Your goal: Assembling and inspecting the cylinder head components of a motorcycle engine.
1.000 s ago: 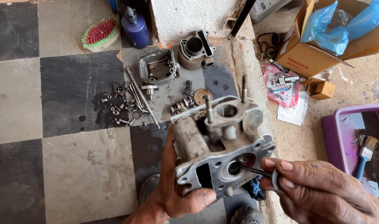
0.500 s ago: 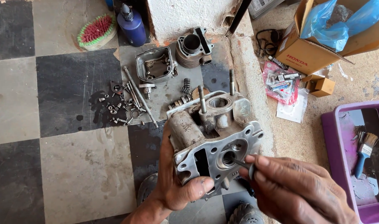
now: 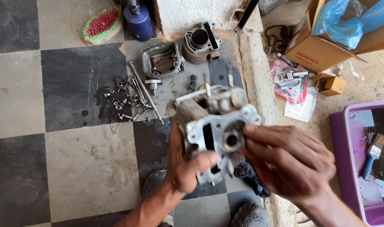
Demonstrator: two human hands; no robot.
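From the head view I see my left hand (image 3: 188,166) clenched around the near left side of a grey metal cylinder head (image 3: 215,126), thumb across its front face, holding it up off the checkered floor (image 3: 74,168) so the ported face tilts toward me. My right hand (image 3: 291,162) comes in from the right with its fingers (image 3: 253,133) pressed against the round opening on that face; they are bunched as if pinching something small, but the blur hides whether anything is in them, so I cannot tell. The grip reads as a steadying one: the left carries the weight so the right is free for fine work. The head is in mid-air, just above my shoes at the near edge. On the floor beyond it lie parts spread out within reach: a valve cover (image 3: 161,59), a finned cylinder barrel (image 3: 200,44), a coil spring (image 3: 193,82), long studs (image 3: 145,91) and a scatter of small bolts and nuts (image 3: 120,103). Far left sits a red and green brush (image 3: 101,24) beside a blue bottle (image 3: 138,19). To the right are a cardboard box (image 3: 322,46) and a purple tub (image 3: 347,168) holding a paintbrush (image 3: 373,153).
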